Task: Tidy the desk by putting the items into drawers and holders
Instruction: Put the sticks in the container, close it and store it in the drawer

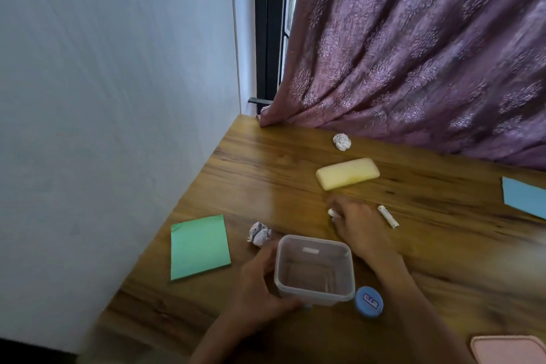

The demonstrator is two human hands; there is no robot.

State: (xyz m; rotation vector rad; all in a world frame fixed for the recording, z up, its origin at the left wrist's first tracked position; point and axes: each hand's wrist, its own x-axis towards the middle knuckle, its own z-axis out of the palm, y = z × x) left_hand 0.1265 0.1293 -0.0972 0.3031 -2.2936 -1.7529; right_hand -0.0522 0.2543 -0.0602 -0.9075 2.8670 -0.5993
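Wooden desk [242,174], white wall [118,83], purple patterned curtain [413,53] over window [271,23].

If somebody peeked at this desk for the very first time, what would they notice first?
Probably the two hands at the near edge: the left hand holds a clear plastic container, while the right hand pinches a small white thing just beyond it. Next, the bright green paper on the left side of the wooden desk, and the yellow sponge farther back toward the purple curtain.
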